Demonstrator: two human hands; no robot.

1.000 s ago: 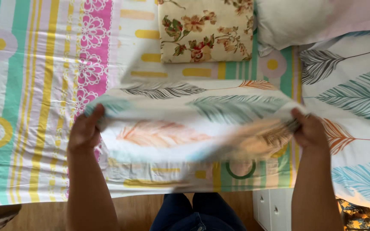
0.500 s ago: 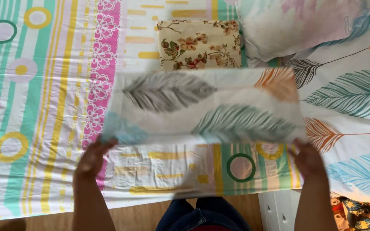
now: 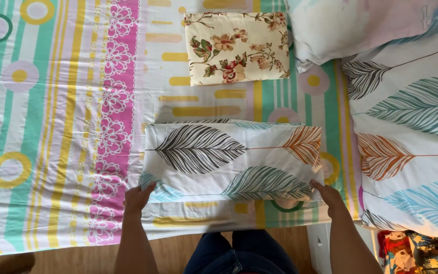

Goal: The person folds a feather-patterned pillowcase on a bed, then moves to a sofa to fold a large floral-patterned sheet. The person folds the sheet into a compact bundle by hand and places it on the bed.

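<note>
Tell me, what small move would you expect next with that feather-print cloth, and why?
Probably folding it across, one end toward the other. The feather-print cloth lies flat as a long rectangle on the striped sheet, with the left hand and right hand gripping its near corners.

white feather-print cloth (image 3: 231, 160) on striped sheet (image 3: 51, 127)

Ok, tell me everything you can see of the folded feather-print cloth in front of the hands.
The folded feather-print cloth is a white, thin cotton-like fabric printed with large feathers: dark grey, orange, teal and light blue. It is folded into a wide rectangle, with layered edges showing along its far side, and lies flat on the striped bedsheet near the bed's front edge. The left hand grips its near left corner, the right hand its near right corner. It lies apart from the floral folded cloth beyond it.
</note>
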